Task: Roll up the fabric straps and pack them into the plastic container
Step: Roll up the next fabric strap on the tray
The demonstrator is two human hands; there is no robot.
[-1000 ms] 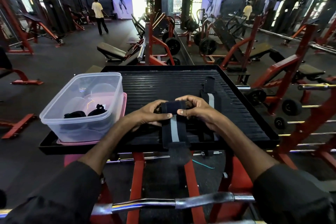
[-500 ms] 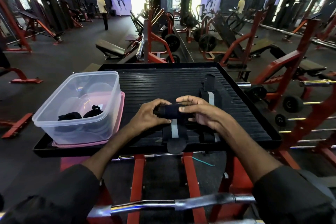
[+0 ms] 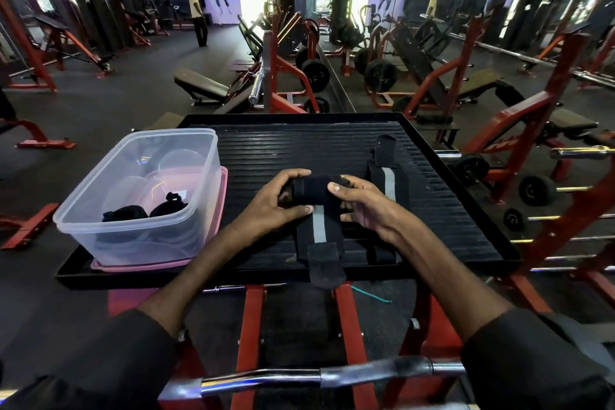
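Note:
A black fabric strap (image 3: 318, 230) with a grey stripe lies on the black ribbed tray (image 3: 299, 150). Its far end is wound into a thick roll between both hands, and its tail hangs over the tray's near edge. My left hand (image 3: 283, 200) grips the roll's left end; my right hand (image 3: 359, 206) grips its right end. A second striped strap (image 3: 387, 176) lies flat just right of my right hand. The clear plastic container (image 3: 139, 196) stands at the tray's left on a pink lid (image 3: 222, 196), with two rolled black straps (image 3: 146, 210) inside.
A chrome barbell (image 3: 299, 379) crosses the bottom of the view over a red rack. Red gym machines, benches and weight plates surround the tray. A person in a yellow shirt (image 3: 196, 13) stands far back on the left.
The roll has grown thicker as both hands wound the strap toward me, and the flat tail over the tray's edge has become shorter.

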